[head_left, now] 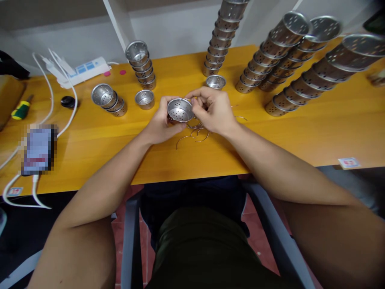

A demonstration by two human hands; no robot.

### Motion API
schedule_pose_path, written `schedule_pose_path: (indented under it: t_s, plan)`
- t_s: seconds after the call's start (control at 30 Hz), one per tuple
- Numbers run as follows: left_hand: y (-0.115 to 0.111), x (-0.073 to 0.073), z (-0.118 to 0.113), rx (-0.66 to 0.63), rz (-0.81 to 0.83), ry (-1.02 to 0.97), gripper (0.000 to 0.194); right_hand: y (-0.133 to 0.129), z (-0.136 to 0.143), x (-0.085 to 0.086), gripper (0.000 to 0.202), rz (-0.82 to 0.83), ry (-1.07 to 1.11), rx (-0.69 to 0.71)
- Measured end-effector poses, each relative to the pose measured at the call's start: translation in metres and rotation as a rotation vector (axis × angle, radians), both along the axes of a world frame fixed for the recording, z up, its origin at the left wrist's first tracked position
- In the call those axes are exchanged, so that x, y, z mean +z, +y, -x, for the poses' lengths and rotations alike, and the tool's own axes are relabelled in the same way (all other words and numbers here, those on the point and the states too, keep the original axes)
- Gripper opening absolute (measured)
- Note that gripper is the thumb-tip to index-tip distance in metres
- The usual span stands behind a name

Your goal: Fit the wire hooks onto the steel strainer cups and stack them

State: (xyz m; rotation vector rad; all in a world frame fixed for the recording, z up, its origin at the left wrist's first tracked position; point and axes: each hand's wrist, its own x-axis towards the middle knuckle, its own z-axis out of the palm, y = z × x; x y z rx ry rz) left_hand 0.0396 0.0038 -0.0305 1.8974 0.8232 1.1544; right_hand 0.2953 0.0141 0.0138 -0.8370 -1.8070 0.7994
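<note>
A small perforated metal cup [180, 110] is held upright above the table, its open top facing me. My left hand [161, 124] wraps round its left side and lower front, with the thumb below the rim. My right hand [214, 110] is at the cup's right rim, its fingers pinched together; whatever is between them is too small to make out. Several thin curved wires [198, 132] lie on the table below and beside my right hand. A single cup [144, 99] stands to the left, and another [215, 82] sits just behind my right hand.
Tall stacks of cups [313, 82] lean at the right and back; shorter stacks [141, 66] stand at the left. On the table [105, 160] are a power strip [87, 72], a phone [38, 150] with white cables, a screwdriver [21, 109] and a black round object [68, 102].
</note>
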Motion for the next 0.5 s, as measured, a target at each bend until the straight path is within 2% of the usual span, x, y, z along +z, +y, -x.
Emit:
schedule_pose_path:
  t_s: [0.2,0.33,0.5]
  plan:
    - [-0.002,0.005,-0.005,0.093,-0.072,0.024,0.118,-0.007,0.007,0.000,0.020,0.002,-0.004,-0.009]
    - [-0.005,0.009,-0.011,0.169,-0.079,0.031,0.117,-0.010,0.012,0.002,0.014,-0.016,0.014,0.008]
    - [-0.011,0.013,-0.015,0.179,-0.061,0.019,0.110,-0.009,0.015,0.005,0.007,0.029,0.059,0.010]
